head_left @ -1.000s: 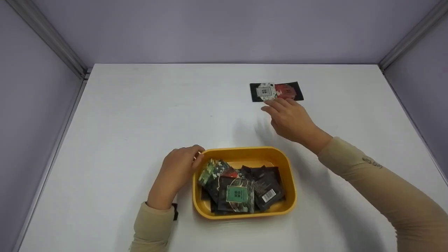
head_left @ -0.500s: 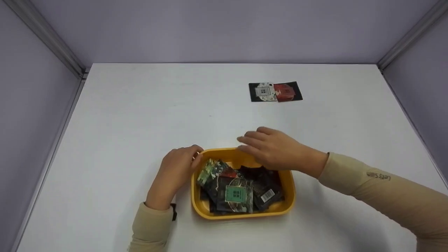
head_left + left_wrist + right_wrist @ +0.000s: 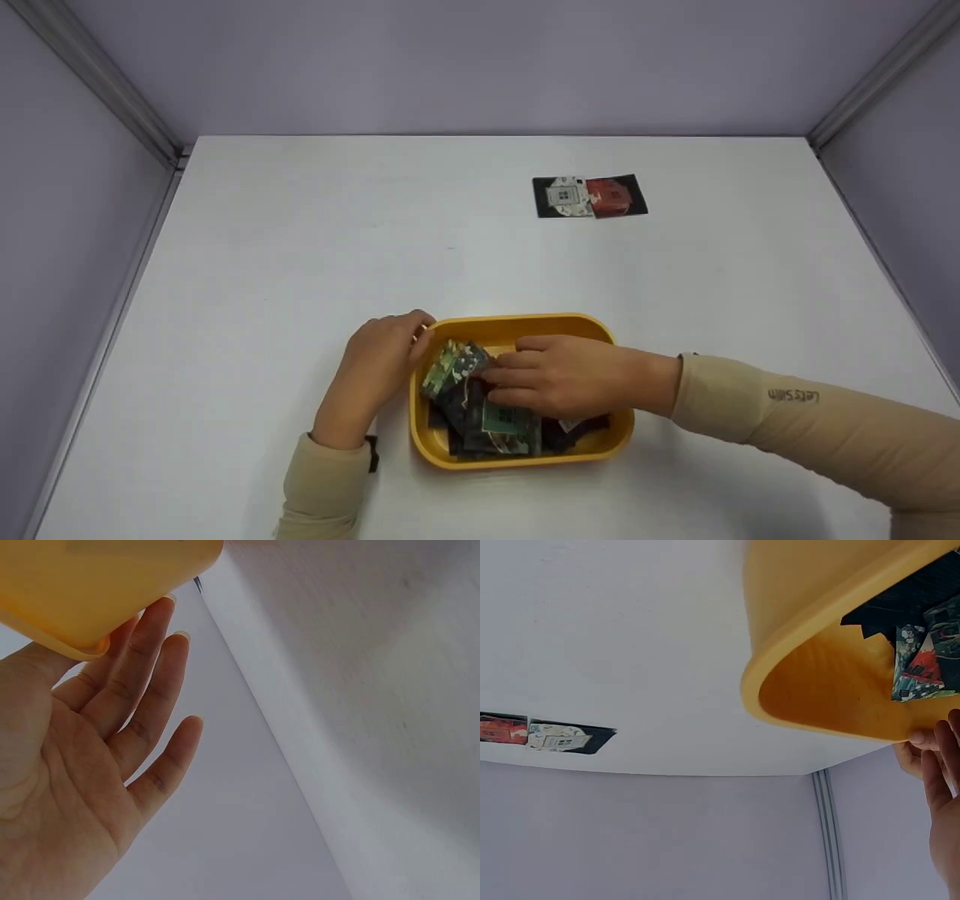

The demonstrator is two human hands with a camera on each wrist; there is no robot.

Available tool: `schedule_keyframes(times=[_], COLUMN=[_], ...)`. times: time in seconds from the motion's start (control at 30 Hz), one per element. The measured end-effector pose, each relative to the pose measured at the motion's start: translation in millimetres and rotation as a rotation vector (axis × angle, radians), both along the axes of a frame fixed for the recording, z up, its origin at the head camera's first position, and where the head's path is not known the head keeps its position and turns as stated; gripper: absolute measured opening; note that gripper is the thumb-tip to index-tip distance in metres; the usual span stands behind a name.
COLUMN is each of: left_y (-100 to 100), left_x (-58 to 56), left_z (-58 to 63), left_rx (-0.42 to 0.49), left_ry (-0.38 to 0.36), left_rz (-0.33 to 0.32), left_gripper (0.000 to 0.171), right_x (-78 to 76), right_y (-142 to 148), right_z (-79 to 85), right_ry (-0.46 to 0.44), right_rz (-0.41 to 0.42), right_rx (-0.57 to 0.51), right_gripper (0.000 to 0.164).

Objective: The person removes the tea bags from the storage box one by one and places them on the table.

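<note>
A yellow plastic bin [image 3: 517,325] holds a pile of dark printed sachets [image 3: 469,442]. My left hand [image 3: 382,356] grips the bin's far left corner, thumb over the rim and fingers along the outside; the left wrist view shows this hand [image 3: 97,727] from the palm side. Inside the bin, my right hand [image 3: 562,375] lies over the pile with its fingers extended toward the green-labelled sachet [image 3: 517,442]. It covers several sachets on the right. No sachet is visibly lifted. Only part of this hand [image 3: 949,795] shows in the right wrist view.
Far back on the white table [image 3: 300,225], a black sachet with a white design [image 3: 564,199] lies edge to edge with one with a red design [image 3: 615,197]. Pale panel walls [image 3: 480,67] stand behind and at both sides.
My right hand has drawn back from the two sachets at the rear and come down into the bin onto the pile. The left hand stays at the bin's corner.
</note>
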State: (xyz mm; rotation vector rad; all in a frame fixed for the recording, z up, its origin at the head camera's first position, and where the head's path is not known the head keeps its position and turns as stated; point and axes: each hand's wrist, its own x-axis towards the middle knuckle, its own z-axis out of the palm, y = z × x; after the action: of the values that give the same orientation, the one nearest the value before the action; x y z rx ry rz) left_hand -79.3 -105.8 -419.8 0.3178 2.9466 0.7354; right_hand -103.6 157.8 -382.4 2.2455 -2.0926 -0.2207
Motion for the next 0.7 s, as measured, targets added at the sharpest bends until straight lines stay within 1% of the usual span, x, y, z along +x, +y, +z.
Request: schedule_keyframes(times=[0.2, 0.47, 0.57, 0.7], left_y=[0, 1, 1, 1], left_x=[0.0, -0.2, 0.1, 0.5], left_z=[0.3, 0.0, 0.0, -0.2], left_rx=[0.001, 0.006, 0.003, 0.001], left_ry=[-0.009, -0.027, -0.029, -0.028], left_rz=[0.002, 0.004, 0.008, 0.015], left_gripper=[0.023, 0.023, 0.024, 0.024], right_x=[3.3, 4.1, 5.3, 7.1], right_y=[0, 2, 3, 3], right_z=[-5.1, -14.2, -18.1, -21.8], right_ry=[-0.034, -0.082, -0.096, -0.080], right_rz=[0.050, 0.034, 0.022, 0.012], right_rx=[0.044, 0.151, 0.168, 0.169], right_gripper=[0.043, 0.058, 0.060, 0.058])
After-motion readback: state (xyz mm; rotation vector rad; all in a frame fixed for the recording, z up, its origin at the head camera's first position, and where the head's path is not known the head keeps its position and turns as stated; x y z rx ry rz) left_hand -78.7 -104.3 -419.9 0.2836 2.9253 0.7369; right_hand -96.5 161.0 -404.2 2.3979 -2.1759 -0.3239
